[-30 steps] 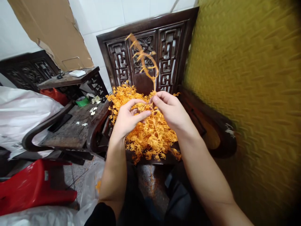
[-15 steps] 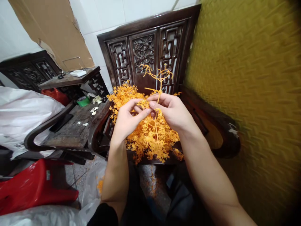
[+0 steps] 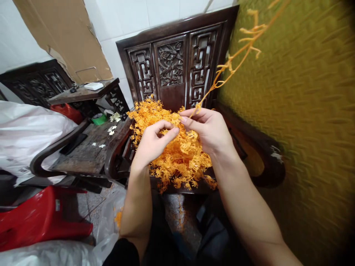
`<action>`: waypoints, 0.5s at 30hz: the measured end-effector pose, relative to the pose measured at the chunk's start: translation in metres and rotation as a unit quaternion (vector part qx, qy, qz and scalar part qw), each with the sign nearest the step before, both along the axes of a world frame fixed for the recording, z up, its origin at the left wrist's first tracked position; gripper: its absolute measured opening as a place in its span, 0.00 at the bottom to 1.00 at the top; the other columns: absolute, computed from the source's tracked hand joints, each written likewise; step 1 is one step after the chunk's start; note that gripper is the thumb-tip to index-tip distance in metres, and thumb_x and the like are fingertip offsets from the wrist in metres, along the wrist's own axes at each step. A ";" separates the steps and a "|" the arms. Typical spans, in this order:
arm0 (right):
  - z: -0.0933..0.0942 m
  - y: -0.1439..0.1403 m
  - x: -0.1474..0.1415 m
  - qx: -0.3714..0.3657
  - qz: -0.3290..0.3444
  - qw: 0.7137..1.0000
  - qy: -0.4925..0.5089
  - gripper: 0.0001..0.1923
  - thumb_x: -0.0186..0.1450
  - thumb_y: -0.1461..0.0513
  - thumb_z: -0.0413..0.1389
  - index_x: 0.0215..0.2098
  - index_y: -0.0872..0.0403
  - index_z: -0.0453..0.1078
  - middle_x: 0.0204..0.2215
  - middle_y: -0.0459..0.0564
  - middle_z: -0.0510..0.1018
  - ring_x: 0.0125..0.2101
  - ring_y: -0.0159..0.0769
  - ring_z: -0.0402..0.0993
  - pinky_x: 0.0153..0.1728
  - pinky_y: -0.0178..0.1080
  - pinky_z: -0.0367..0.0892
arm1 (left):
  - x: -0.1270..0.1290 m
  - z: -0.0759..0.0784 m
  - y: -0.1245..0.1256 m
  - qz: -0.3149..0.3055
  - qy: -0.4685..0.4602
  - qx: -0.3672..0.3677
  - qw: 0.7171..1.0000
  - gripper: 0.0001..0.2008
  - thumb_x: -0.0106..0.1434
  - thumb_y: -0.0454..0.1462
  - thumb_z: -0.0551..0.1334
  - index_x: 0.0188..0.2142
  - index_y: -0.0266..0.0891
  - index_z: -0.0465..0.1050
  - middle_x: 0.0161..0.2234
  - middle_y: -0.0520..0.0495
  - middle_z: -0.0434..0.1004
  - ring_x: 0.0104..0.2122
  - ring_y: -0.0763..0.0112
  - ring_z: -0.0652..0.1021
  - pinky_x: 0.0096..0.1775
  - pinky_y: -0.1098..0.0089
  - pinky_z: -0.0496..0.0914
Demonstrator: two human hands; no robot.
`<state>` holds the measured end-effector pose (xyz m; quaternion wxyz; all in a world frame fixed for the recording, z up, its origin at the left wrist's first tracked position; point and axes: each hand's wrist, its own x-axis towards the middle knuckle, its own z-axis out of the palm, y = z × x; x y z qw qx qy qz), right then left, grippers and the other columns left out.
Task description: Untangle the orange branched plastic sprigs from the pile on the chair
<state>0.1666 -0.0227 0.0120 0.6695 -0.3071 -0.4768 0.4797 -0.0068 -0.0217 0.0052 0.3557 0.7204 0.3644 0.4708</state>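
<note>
A heap of orange plastic flower sprigs [image 3: 180, 162] lies on the dark wooden chair seat in front of me. Above the heap, my right hand [image 3: 212, 129] pinches an orange branched stem [image 3: 235, 59] between thumb and fingers. The stem slants up and to the right, bare-looking with short side twigs. Close by on the left, my left hand [image 3: 156, 138] has its thumb and fingers curled together, their tips beside an orange blossom near the right fingertips. What the left fingers hold, if anything, I cannot make out against the heap.
The carved chair back [image 3: 177, 62] stands behind the heap, and a textured yellow surface [image 3: 294, 92] rises on the right. To the left are another wooden seat [image 3: 83, 151] with green tape [image 3: 99, 119], a white bag [image 3: 30, 133] and a red plastic stool [image 3: 47, 218].
The branched stem, which stood upright over the hands, now stretches far to the upper right. The lower sprig that hung below the fingers no longer stands out. Both hands stay nearly in place.
</note>
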 end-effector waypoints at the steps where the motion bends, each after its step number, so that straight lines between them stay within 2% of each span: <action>1: -0.001 0.000 -0.001 0.001 -0.002 1.000 -0.005 0.18 0.46 0.57 0.79 0.31 0.53 0.83 0.28 0.46 0.81 0.27 0.29 0.72 0.33 0.38 0.73 | 0.001 0.000 0.000 0.007 -0.023 -0.012 1.000 0.09 0.66 0.41 0.69 0.33 0.39 0.75 0.32 0.51 0.76 0.31 0.73 0.74 0.36 0.68 0.71; 5: -0.002 0.000 -0.002 0.007 -0.002 1.000 -0.015 0.17 0.48 0.57 0.78 0.32 0.53 0.81 0.28 0.46 0.80 0.28 0.29 0.71 0.31 0.37 0.71 | 0.008 0.001 0.002 0.025 -0.125 -0.071 0.989 0.07 0.64 0.37 0.68 0.32 0.40 0.72 0.28 0.54 0.71 0.24 0.76 0.73 0.27 0.71 0.71; 9: 0.001 -0.003 0.000 -0.007 0.033 0.999 -0.014 0.19 0.48 0.55 0.78 0.32 0.54 0.78 0.26 0.44 0.76 0.25 0.28 0.67 0.25 0.35 0.64 | 0.008 0.002 0.004 0.033 -0.211 -0.105 0.971 0.12 0.60 0.42 0.72 0.34 0.41 0.72 0.31 0.53 0.74 0.23 0.77 0.73 0.25 0.72 0.72; 12: 0.003 -0.006 0.000 -0.018 0.081 0.997 -0.002 0.24 0.48 0.56 0.78 0.29 0.53 0.69 0.25 0.42 0.75 0.22 0.26 0.65 0.22 0.35 0.61 | 0.005 0.000 0.007 0.036 -0.238 -0.085 0.967 0.15 0.57 0.45 0.74 0.35 0.41 0.71 0.35 0.51 0.76 0.28 0.76 0.76 0.29 0.72 0.75; 15: 0.004 -0.006 -0.001 -0.021 0.106 0.994 0.021 0.34 0.46 0.55 0.79 0.27 0.51 0.56 0.27 0.41 0.75 0.21 0.25 0.66 0.21 0.35 0.63 | 0.004 -0.004 0.008 0.022 -0.196 -0.055 0.979 0.20 0.59 0.47 0.74 0.47 0.44 0.73 0.47 0.45 0.77 0.41 0.70 0.80 0.38 0.69 0.79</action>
